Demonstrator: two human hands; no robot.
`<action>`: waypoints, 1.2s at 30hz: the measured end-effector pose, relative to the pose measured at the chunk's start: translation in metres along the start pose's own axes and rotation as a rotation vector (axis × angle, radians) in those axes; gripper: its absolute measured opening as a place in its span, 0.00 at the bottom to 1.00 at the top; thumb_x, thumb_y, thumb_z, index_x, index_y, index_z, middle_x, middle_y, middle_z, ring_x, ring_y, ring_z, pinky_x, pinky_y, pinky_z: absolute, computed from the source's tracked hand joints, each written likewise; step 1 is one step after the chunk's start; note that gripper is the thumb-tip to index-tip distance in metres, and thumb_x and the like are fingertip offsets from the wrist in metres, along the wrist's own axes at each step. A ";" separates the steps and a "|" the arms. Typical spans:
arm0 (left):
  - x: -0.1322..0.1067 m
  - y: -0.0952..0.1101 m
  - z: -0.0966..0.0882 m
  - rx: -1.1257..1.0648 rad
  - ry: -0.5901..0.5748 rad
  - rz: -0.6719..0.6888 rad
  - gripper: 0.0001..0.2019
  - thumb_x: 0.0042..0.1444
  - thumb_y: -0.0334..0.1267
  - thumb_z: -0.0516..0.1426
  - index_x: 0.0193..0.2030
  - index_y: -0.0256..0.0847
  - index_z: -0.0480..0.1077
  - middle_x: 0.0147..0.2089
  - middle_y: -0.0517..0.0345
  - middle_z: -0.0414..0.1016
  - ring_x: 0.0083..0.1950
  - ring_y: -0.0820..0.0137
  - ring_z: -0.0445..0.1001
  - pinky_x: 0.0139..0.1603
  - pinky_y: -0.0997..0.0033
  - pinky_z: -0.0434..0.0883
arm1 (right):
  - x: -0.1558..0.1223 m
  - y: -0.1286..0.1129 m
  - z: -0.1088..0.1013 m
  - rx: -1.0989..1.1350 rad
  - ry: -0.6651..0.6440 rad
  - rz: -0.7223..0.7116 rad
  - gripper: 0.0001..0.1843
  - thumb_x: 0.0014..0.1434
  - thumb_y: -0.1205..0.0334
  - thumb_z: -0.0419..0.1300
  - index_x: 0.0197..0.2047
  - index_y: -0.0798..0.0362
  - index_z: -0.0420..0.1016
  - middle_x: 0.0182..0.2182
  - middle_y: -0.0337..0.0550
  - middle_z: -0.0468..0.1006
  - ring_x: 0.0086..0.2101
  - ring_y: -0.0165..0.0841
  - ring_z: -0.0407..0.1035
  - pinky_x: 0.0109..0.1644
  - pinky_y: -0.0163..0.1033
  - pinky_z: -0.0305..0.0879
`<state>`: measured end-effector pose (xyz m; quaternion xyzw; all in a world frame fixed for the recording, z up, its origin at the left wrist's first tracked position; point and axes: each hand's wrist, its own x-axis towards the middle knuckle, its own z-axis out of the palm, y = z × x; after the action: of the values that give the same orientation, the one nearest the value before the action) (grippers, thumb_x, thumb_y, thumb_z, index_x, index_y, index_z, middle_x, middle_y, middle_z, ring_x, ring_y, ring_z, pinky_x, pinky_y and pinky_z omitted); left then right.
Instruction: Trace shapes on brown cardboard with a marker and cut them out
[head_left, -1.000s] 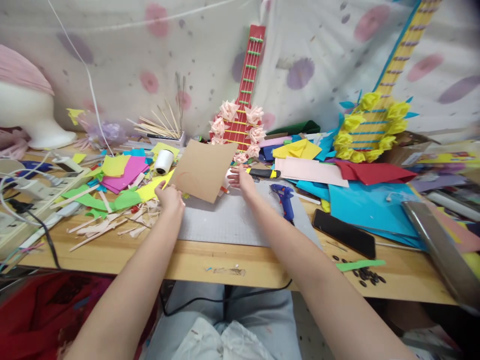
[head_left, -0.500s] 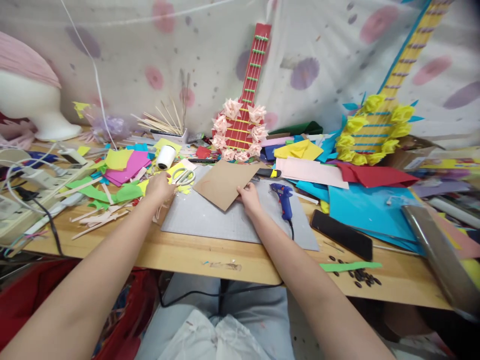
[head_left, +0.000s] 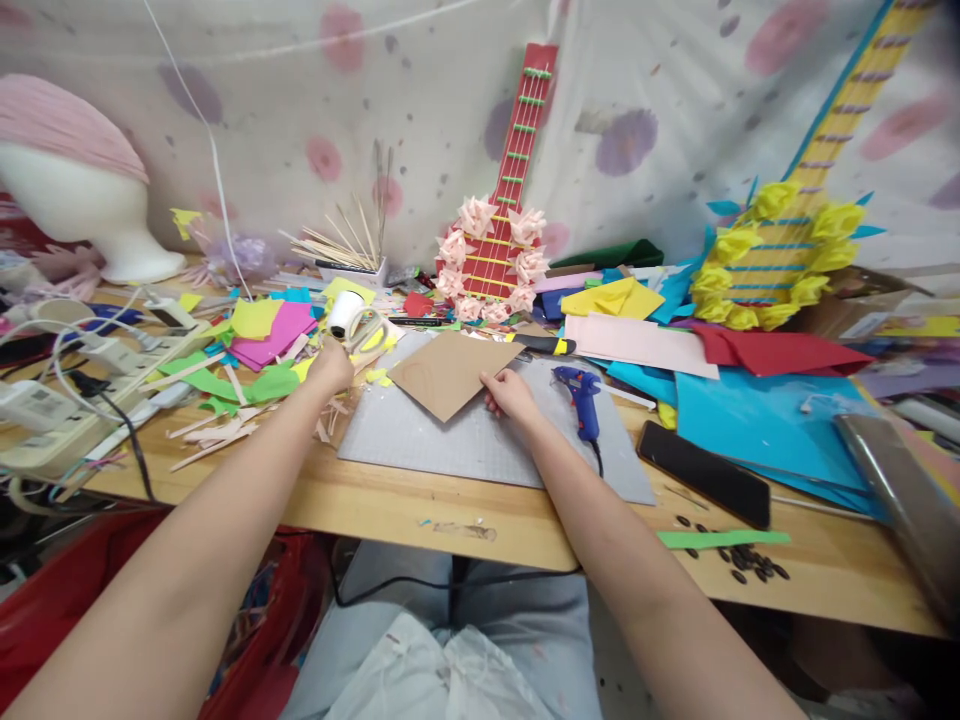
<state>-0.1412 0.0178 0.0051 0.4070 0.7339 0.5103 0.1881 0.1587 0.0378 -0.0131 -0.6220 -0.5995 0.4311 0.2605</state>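
Brown cardboard (head_left: 452, 375): pinches at edge between right fingers (head_left: 490, 381), probably to steady it; has scissors (head_left: 373, 341) just beside left fingers (head_left: 334, 355); cannot tell their hold.

left hand (head_left: 332, 367) perhaps curled, right hand (head_left: 511, 394) pinched

The right hand (head_left: 510, 394) pinches a brown card (head_left: 450, 372) over a gray mat (head_left: 442, 448). The left hand (head_left: 330, 368) is close to the scissors (head_left: 370, 334) and a white roll (head_left: 347, 314). A blue glue gun (head_left: 583, 398) lies on the mat. A red toy guitar (head_left: 489, 262) stands behind.
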 end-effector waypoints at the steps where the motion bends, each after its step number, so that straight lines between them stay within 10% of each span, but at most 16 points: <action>1: -0.003 0.004 -0.002 0.070 0.064 0.002 0.17 0.39 0.34 0.63 0.23 0.44 0.55 0.30 0.50 0.70 0.44 0.55 0.71 0.43 0.58 0.65 | 0.000 0.000 -0.003 -0.089 0.012 -0.019 0.15 0.56 0.51 0.53 0.27 0.54 0.61 0.14 0.38 0.69 0.15 0.26 0.61 0.20 0.32 0.58; 9: -0.031 0.055 -0.007 0.533 -0.056 0.271 0.09 0.48 0.32 0.55 0.38 0.42 0.62 0.34 0.51 0.69 0.41 0.56 0.70 0.43 0.59 0.64 | -0.029 -0.034 -0.011 -0.408 0.365 -0.509 0.13 0.59 0.56 0.46 0.39 0.52 0.68 0.33 0.44 0.74 0.34 0.34 0.67 0.40 0.38 0.60; 16: -0.070 0.073 0.022 0.634 -0.397 0.546 0.08 0.45 0.32 0.56 0.35 0.42 0.68 0.37 0.53 0.69 0.41 0.62 0.70 0.42 0.67 0.65 | -0.031 -0.046 0.010 -0.691 0.236 -1.023 0.23 0.55 0.72 0.47 0.54 0.56 0.63 0.54 0.49 0.65 0.53 0.39 0.54 0.56 0.44 0.47; 24: -0.081 0.071 0.039 0.379 -0.580 0.487 0.12 0.40 0.30 0.59 0.35 0.41 0.71 0.36 0.55 0.71 0.40 0.64 0.70 0.42 0.68 0.66 | -0.027 -0.034 0.007 -0.898 0.120 -0.888 0.16 0.55 0.68 0.50 0.47 0.56 0.68 0.44 0.53 0.73 0.45 0.42 0.61 0.50 0.46 0.49; 27: -0.062 0.067 0.036 0.084 -0.484 0.349 0.11 0.39 0.31 0.61 0.34 0.39 0.72 0.35 0.55 0.72 0.35 0.69 0.70 0.41 0.69 0.67 | -0.028 -0.032 -0.002 -0.854 0.150 -0.779 0.15 0.53 0.66 0.53 0.45 0.54 0.68 0.42 0.51 0.74 0.44 0.42 0.64 0.49 0.45 0.52; 31: -0.035 0.047 0.032 0.088 -0.231 0.254 0.09 0.40 0.35 0.61 0.31 0.39 0.70 0.35 0.52 0.73 0.38 0.65 0.72 0.44 0.66 0.66 | -0.022 -0.026 -0.016 -0.595 0.221 -0.395 0.18 0.54 0.57 0.53 0.47 0.54 0.66 0.39 0.52 0.75 0.38 0.42 0.69 0.41 0.42 0.59; 36: -0.037 0.028 0.043 0.385 -0.355 0.187 0.19 0.34 0.39 0.64 0.36 0.39 0.69 0.44 0.43 0.74 0.48 0.56 0.71 0.48 0.62 0.65 | -0.010 -0.011 -0.018 -0.118 0.047 -0.108 0.11 0.54 0.58 0.52 0.39 0.55 0.67 0.28 0.45 0.77 0.23 0.33 0.70 0.30 0.37 0.63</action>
<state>-0.0782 0.0182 0.0078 0.5841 0.7323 0.2972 0.1849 0.1694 0.0328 0.0075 -0.6129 -0.6503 0.3655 0.2605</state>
